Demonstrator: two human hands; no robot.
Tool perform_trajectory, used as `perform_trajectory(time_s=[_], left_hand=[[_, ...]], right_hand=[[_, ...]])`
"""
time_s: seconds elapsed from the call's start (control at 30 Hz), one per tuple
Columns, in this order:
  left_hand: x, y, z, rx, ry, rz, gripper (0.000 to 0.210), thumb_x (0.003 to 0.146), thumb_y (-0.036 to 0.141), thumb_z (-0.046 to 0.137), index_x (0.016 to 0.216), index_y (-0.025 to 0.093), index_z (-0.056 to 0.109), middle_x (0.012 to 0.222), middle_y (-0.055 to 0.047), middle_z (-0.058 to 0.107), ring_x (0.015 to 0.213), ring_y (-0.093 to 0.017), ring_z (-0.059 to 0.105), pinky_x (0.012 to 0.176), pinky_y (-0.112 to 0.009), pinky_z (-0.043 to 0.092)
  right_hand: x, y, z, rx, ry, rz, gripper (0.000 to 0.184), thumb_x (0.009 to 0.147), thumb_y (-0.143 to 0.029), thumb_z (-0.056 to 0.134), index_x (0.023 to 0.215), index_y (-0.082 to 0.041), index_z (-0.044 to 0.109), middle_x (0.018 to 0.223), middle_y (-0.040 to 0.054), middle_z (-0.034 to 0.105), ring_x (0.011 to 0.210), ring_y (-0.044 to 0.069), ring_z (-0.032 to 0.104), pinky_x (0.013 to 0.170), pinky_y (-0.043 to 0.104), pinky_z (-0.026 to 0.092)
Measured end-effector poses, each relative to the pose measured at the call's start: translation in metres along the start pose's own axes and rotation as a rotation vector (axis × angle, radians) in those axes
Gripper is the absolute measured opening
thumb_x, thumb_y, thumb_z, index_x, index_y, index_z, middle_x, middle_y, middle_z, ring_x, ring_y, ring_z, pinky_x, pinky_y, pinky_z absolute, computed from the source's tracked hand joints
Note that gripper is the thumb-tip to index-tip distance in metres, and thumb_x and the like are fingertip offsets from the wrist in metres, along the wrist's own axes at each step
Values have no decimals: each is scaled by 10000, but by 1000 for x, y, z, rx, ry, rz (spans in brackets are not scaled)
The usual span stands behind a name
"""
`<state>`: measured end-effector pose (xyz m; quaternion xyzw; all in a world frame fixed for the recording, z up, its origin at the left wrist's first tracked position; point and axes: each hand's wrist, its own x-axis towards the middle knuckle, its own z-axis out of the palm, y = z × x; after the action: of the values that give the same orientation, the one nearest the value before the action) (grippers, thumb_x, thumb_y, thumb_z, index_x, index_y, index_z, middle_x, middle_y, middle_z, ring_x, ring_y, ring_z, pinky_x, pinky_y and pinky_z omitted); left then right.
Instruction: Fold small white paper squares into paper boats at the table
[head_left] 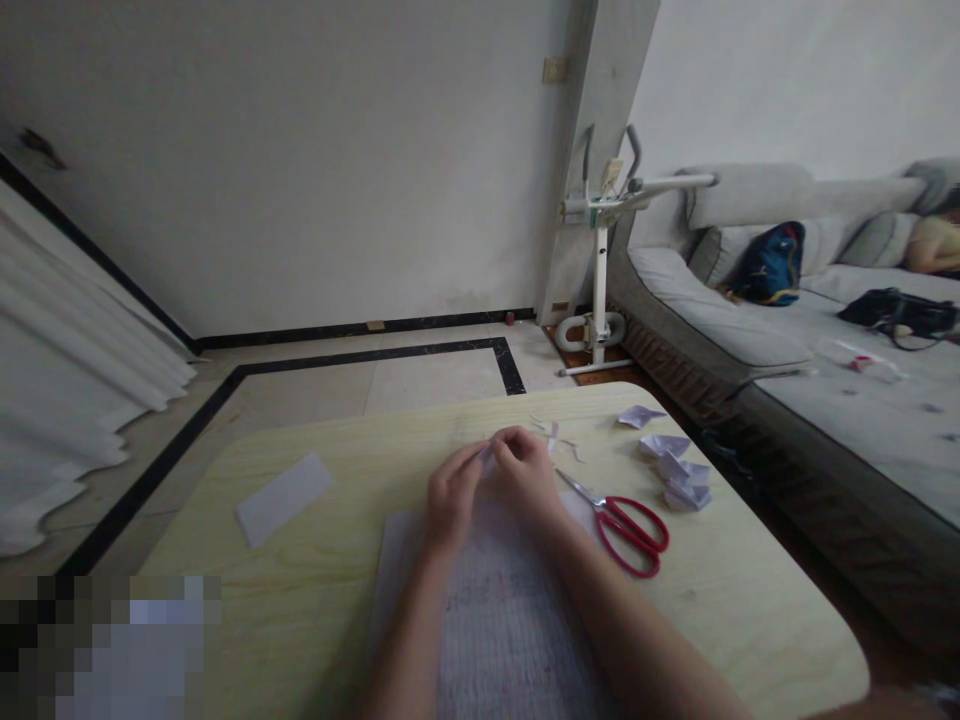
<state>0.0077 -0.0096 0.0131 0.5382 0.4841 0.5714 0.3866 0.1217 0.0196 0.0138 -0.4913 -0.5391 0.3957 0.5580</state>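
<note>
Both of my hands meet over the far half of the table. My left hand pinches the left side of a small piece of pale paper, and my right hand grips its other side; the fingers cover most of it. Beneath my forearms lies a large printed or written sheet. Scissors with red handles rest just right of my right hand, blades toward it. Thin paper scraps lie beyond that hand. Several folded paper pieces sit near the table's right edge.
A blank paper rectangle lies on the left of the wooden table. Past the right edge stand a grey sofa with bags and a person at far right, and a white exercise machine. A white curtain hangs left.
</note>
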Motion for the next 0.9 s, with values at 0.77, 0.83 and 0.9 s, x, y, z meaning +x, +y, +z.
perform_trajectory(time_s=[0.77, 0.83, 0.9], left_hand=[[5, 0, 5, -81, 98, -111, 257, 726, 342, 649, 875, 133, 659, 898, -78, 686, 854, -183, 636, 776, -285, 502], [6, 0, 6, -69, 112, -100, 248, 722, 335, 651, 866, 133, 661, 891, -75, 689, 854, -185, 637, 783, -287, 501], [5, -1, 6, -52, 96, -87, 240, 729, 325, 642, 877, 137, 664, 901, -76, 692, 861, -186, 639, 788, -289, 501]], right_hand=[[-3, -2, -1, -12, -21, -43, 129, 756, -256, 553, 718, -171, 642, 702, 27, 637, 697, 162, 575, 657, 265, 443], [-4, -3, 0, -13, -28, -37, 123, 749, -244, 557, 703, -168, 642, 692, 28, 636, 683, 159, 575, 645, 263, 445], [-4, -3, 1, -2, -32, -10, 109, 734, -240, 574, 696, -163, 642, 685, 29, 638, 667, 157, 576, 629, 259, 447]])
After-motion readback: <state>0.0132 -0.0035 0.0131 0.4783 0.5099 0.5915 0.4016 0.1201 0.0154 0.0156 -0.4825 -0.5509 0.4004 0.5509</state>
